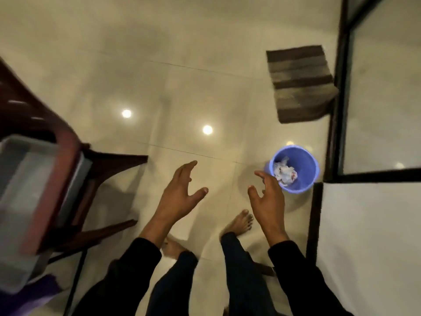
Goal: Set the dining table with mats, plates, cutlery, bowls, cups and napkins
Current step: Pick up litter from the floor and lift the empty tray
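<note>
Above the tiled floor (205,65), left hand (180,192) and right hand (268,197) hovering, fingers spread, holding nothing. No mats, plates or cutlery visible; only a grey tub (25,201) on the wooden chair (68,179). Risk: kicking the blue bin (303,169) beside the right foot, spilling paper.

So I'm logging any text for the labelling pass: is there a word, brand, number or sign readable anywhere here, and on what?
None can be read.
Blue bin: no label on the side that shows; the crumpled paper inside bears no legible print.
Grey plastic tub on the wooden chair: motion-blurred, no marking to make out.
Striped doormat: pattern only, no lettering.
Left hand and right hand: empty, nothing printed.
</note>
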